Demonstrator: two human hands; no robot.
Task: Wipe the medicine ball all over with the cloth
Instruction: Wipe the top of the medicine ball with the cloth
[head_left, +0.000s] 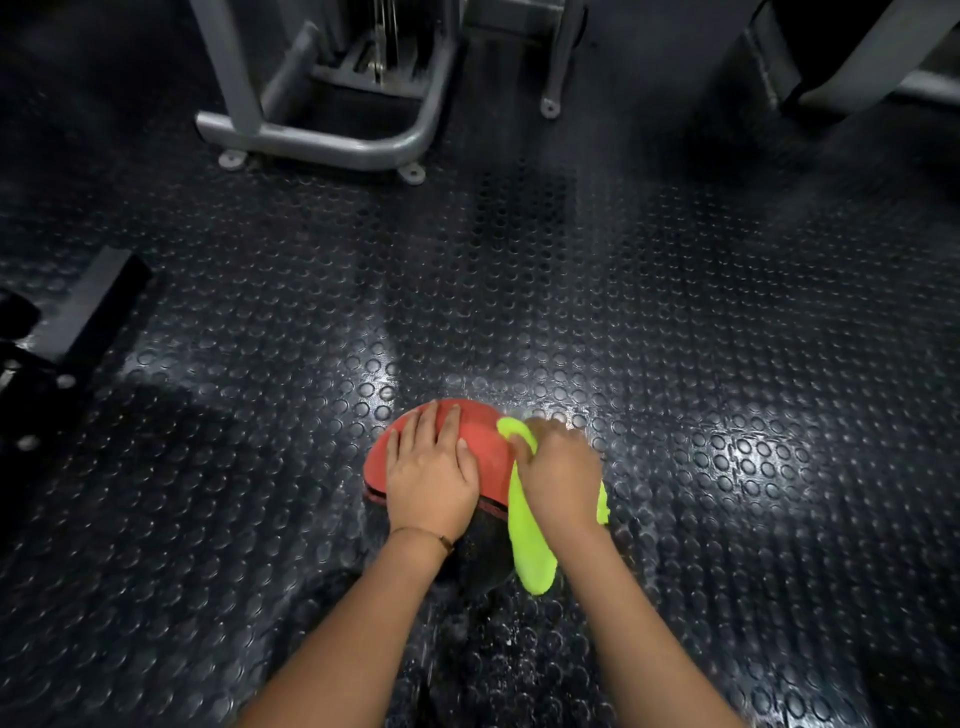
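Observation:
A red and black medicine ball (485, 447) rests on the studded rubber floor in front of me. My left hand (428, 470) lies flat on its red top left side, fingers spread, pressing on it. My right hand (558, 475) presses a neon yellow-green cloth (527, 540) against the ball's right side. The cloth hangs down over the ball's dark lower half and sticks out on both sides of my right hand. That hand looks slightly blurred.
A grey metal gym machine frame (322, 140) stands on the floor ahead at the upper left. Dark equipment with bolts (57, 353) sits at the left edge. Another machine base (857, 78) is at the upper right. Black studded flooring (675, 338) surrounds the ball.

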